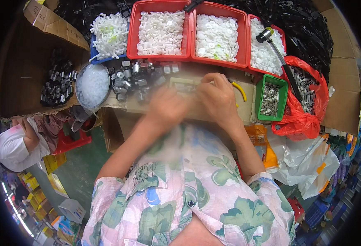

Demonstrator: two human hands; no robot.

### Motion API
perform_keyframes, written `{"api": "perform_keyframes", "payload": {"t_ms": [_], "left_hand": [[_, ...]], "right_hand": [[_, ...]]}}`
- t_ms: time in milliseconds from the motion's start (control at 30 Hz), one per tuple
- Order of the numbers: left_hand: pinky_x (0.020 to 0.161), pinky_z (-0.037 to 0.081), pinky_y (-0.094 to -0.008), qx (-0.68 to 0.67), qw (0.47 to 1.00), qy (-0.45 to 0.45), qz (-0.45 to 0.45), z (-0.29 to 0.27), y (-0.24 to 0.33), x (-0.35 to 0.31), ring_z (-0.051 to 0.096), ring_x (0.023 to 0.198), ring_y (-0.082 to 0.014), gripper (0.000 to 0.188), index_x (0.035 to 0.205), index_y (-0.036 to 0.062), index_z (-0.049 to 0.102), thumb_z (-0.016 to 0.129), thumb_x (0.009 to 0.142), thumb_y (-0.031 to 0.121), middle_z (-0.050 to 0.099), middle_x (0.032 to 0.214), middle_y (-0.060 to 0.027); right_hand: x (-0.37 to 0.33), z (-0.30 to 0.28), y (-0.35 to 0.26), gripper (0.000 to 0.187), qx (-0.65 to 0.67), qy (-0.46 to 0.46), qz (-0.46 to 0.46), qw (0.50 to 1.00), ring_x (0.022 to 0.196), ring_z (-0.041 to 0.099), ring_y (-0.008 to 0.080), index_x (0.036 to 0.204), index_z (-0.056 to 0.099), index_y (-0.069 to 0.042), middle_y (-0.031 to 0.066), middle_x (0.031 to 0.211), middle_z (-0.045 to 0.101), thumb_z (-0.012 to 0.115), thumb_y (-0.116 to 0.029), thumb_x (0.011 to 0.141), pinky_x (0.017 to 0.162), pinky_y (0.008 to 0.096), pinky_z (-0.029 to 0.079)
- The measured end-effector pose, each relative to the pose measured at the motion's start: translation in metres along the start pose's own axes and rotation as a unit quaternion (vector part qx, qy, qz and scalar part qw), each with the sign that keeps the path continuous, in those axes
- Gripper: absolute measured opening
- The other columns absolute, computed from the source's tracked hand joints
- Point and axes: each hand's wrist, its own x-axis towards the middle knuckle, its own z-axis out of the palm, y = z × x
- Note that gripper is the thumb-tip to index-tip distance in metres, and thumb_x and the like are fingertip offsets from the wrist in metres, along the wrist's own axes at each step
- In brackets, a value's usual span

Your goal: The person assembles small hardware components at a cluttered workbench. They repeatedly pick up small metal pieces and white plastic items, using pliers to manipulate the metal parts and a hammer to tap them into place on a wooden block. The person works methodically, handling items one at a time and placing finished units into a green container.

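Observation:
My left hand [168, 107] is smeared by motion over the front of the worktop, and its fingers cannot be made out. Close to its right, my right hand [220, 98] has its fingers bent together in a pinch; whatever sits between them is hidden. Just behind both hands lies a pale cream block [183, 84], partly covered by them. Left of it is a heap of small grey and silver metal fittings [125, 80]. A curved yellow handle [240, 90] of a hand tool sticks out beside my right hand.
Behind stand red bins [242, 37] and a blue bin [111, 60] of white plastic parts. At right are a green bin [259, 98] of metal pins, a hammer [292, 82] and a red bag [301, 128]. At left are a bowl [77, 87] and a cardboard box [16, 82].

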Motion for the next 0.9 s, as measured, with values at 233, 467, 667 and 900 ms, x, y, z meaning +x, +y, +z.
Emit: {"api": "perform_keyframes", "payload": {"t_ms": [233, 467, 667, 900], "left_hand": [[0.064, 0.039, -0.0348, 0.053, 0.997, -0.041, 0.032, -0.002, -0.003, -0.001, 0.05, 0.069, -0.0198, 0.033, 0.107, 0.0036, 0.072, 0.073, 0.074, 0.009, 0.049, 0.068, -0.0007], [0.064, 0.039, -0.0334, 0.106, 0.986, -0.063, 0.108, -0.007, -0.007, 0.007, 0.052, 0.071, -0.0198, 0.039, 0.108, 0.0003, 0.071, 0.063, 0.072, 0.011, 0.05, 0.068, -0.0021], [0.063, 0.039, -0.0339, 0.111, 0.982, -0.072, 0.137, -0.009, -0.01, 0.007, 0.052, 0.069, -0.02, 0.038, 0.106, -0.0009, 0.072, 0.062, 0.071, 0.011, 0.052, 0.067, -0.0029], [0.059, 0.037, -0.0348, 0.089, 0.985, -0.063, 0.132, -0.003, -0.012, 0.011, 0.05, 0.064, -0.0206, 0.025, 0.1, -0.0009, 0.074, 0.074, 0.078, 0.011, 0.051, 0.062, -0.0029]], "right_hand": [[0.002, 0.0, -0.001, 0.011, -0.002, -0.016, 0.001, 1.0, 0.09, 0.06, 0.0285, 0.085, 0.067, -0.004, 0.0088, 0.095, 0.061, 0.073, -0.007, 0.076, 0.074, 0.0409, 0.045], [0.001, -0.001, -0.001, 0.013, -0.01, -0.029, 0.0, 1.0, 0.093, 0.059, 0.0271, 0.087, 0.068, -0.005, 0.0077, 0.096, 0.06, 0.073, -0.008, 0.075, 0.074, 0.0395, 0.043], [-0.005, 0.004, 0.004, 0.013, -0.006, -0.018, -0.006, 1.0, 0.094, 0.059, 0.0258, 0.089, 0.068, -0.006, 0.0073, 0.096, 0.06, 0.073, -0.008, 0.077, 0.075, 0.0389, 0.042], [-0.007, 0.002, 0.006, 0.013, -0.018, -0.027, -0.012, 0.999, 0.095, 0.059, 0.0266, 0.09, 0.068, -0.005, 0.008, 0.098, 0.06, 0.073, -0.008, 0.079, 0.078, 0.0392, 0.043]]}}
